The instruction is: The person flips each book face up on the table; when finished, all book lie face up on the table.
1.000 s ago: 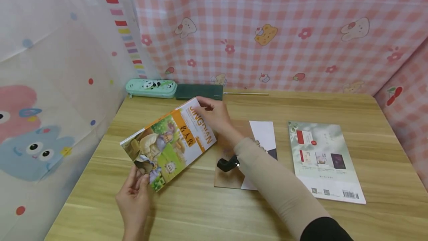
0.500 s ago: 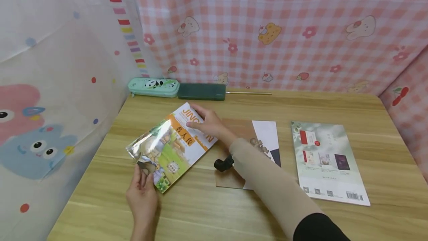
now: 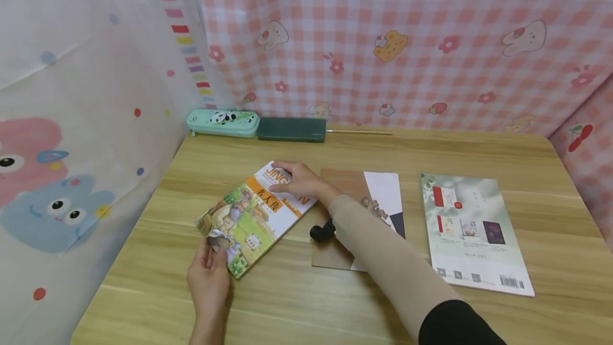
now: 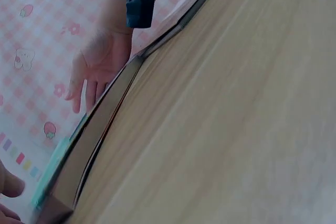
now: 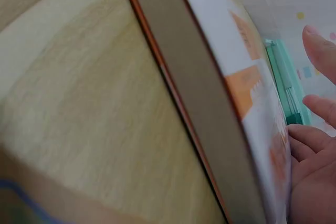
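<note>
A thick paperback book (image 3: 249, 233) with an orange band and a painted cover lies at a slant on the wooden table (image 3: 297, 302), close to flat. At its lower left corner, my left hand (image 3: 208, 276) holds the book between thumb and fingers. My right hand (image 3: 304, 181) rests over the upper end of the cover, its thumb across the title. The left wrist view shows that right hand (image 4: 105, 59) with its fingers straight, beyond the book's page edge. Page block and cover of the book (image 5: 205, 98) fill the middle of the right wrist view.
Partly under my right forearm lies a brown and white booklet (image 3: 340, 182). A pale green magazine (image 3: 471, 265) is farther right. Along the back edge stand a mint panda pencil case (image 3: 222, 124), a dark green case (image 3: 291, 130) and a thin gold rod (image 3: 364, 132).
The book has come down closer to the table and slightly nearer to me, both hands moving with it. My right thumb and fingers have spread over its upper end.
</note>
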`<state>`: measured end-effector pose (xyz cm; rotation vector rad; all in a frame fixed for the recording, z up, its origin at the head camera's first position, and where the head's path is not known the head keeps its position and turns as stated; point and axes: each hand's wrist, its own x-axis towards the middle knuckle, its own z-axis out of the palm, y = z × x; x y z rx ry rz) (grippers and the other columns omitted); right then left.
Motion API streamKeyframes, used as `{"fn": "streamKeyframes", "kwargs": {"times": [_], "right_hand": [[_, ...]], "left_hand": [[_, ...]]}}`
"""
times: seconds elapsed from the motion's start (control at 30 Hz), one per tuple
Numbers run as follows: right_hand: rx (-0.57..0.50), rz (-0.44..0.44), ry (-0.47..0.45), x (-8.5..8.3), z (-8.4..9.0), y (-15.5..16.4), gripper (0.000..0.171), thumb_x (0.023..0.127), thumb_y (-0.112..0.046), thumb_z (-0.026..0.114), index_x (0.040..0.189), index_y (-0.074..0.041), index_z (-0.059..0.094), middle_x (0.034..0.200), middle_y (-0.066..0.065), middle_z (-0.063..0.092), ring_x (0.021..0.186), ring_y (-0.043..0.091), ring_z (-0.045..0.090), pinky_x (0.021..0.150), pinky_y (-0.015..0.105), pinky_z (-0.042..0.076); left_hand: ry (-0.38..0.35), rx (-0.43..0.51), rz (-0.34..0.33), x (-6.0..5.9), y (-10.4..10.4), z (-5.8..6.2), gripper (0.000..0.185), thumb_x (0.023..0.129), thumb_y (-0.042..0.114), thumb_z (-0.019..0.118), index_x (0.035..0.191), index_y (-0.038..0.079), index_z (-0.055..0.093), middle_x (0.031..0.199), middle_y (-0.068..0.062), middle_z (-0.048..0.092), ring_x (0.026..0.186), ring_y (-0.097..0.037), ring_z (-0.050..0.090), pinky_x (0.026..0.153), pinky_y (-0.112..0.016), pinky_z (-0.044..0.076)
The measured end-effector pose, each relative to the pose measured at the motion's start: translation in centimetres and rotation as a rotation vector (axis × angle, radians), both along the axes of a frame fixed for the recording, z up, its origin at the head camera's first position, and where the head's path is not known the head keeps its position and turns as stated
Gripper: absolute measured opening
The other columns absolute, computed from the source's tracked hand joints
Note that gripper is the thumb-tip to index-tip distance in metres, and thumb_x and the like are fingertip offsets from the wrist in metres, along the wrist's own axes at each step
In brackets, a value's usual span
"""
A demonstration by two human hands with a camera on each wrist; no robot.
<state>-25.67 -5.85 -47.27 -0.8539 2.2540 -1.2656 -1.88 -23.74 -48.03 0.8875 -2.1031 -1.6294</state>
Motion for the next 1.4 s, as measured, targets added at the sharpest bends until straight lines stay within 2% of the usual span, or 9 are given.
{"fn": "streamKeyframes", "kwargs": {"times": [0.17,0.37,0.53,0.87,0.97,1.1,1.2,1.3,1.4], "right_hand": [[0.009,0.004,0.033,0.1,0.2,0.8,0.071,0.092,-0.028,0.077,0.152,-0.006,0.046,0.156,0.011,0.044,0.146,0.022,0.037,0.119,0.03,0.034],[-0.046,0.008,-0.009,0.3,0.3,1.8,0.074,0.09,-0.026,0.079,0.151,-0.002,0.044,0.155,0.013,0.046,0.144,0.023,0.041,0.118,0.03,0.035],[-0.073,0.039,-0.001,0.7,0.4,2.7,0.078,0.089,-0.024,0.081,0.152,0.0,0.042,0.156,0.016,0.043,0.144,0.026,0.04,0.119,0.032,0.033],[0.026,0.082,0.099,1.8,0.4,4.8,0.088,0.077,-0.023,0.09,0.148,0.003,0.045,0.149,0.017,0.052,0.137,0.025,0.05,0.114,0.033,0.041],[0.052,0.104,0.115,2.1,0.2,5.4,0.087,0.074,-0.022,0.093,0.146,0.001,0.05,0.144,0.015,0.056,0.13,0.023,0.054,0.111,0.031,0.044],[0.057,0.142,0.157,2.3,-0.1,6.0,0.079,0.071,-0.016,0.094,0.139,0.0,0.057,0.136,0.013,0.06,0.122,0.022,0.057,0.105,0.03,0.048],[0.068,0.152,0.177,2.4,-0.3,6.4,0.075,0.073,-0.013,0.093,0.138,-0.001,0.058,0.137,0.012,0.059,0.124,0.022,0.056,0.107,0.032,0.047],[0.09,0.145,0.182,2.5,-0.3,6.8,0.075,0.075,-0.015,0.091,0.141,-0.003,0.057,0.142,0.011,0.057,0.129,0.021,0.052,0.112,0.033,0.043],[0.1,0.123,0.186,2.4,-0.2,6.9,0.075,0.079,-0.017,0.089,0.144,-0.005,0.055,0.143,0.009,0.057,0.126,0.017,0.053,0.11,0.032,0.044]], "left_hand": [[-0.027,0.003,0.015,-0.1,-0.2,0.8,0.059,0.105,0.013,0.055,0.156,-0.001,0.029,0.16,-0.021,0.03,0.146,-0.029,0.033,0.117,-0.031,0.033],[-0.001,-0.109,-0.062,-0.5,-1.3,1.2,0.055,0.104,0.014,0.058,0.154,0.004,0.039,0.157,-0.019,0.038,0.144,-0.034,0.037,0.118,-0.046,0.033],[0.002,-0.091,-0.147,-1.3,-2.8,1.4,0.054,0.104,0.022,0.059,0.153,0.008,0.043,0.157,-0.012,0.041,0.146,-0.03,0.034,0.121,-0.046,0.029],[0.042,-0.239,-0.243,-3.8,-6.4,1.5,0.048,0.102,0.019,0.061,0.146,0.001,0.052,0.151,-0.017,0.049,0.143,-0.035,0.039,0.119,-0.048,0.032],[0.015,-0.218,-0.249,-4.4,-7.2,1.3,0.047,0.103,0.021,0.06,0.145,0.001,0.053,0.15,-0.017,0.05,0.143,-0.032,0.039,0.119,-0.045,0.034],[-0.042,-0.23,-0.261,-5.0,-7.7,1.0,0.045,0.104,0.021,0.058,0.144,0.0,0.054,0.142,-0.019,0.057,0.131,-0.025,0.053,0.106,-0.02,0.045],[-0.047,-0.256,-0.274,-5.2,-7.8,0.6,0.042,0.104,0.016,0.058,0.141,-0.002,0.056,0.134,-0.022,0.063,0.111,-0.006,0.062,0.089,-0.004,0.045],[-0.043,-0.264,-0.287,-5.3,-7.8,0.3,0.04,0.103,0.014,0.058,0.139,-0.004,0.057,0.132,-0.023,0.064,0.101,0.008,0.057,0.085,-0.001,0.043],[-0.058,-0.3,-0.315,-5.2,-7.9,0.2,0.041,0.102,0.014,0.061,0.138,-0.004,0.058,0.132,-0.022,0.064,0.107,-0.004,0.061,0.085,0.0,0.041]]}}
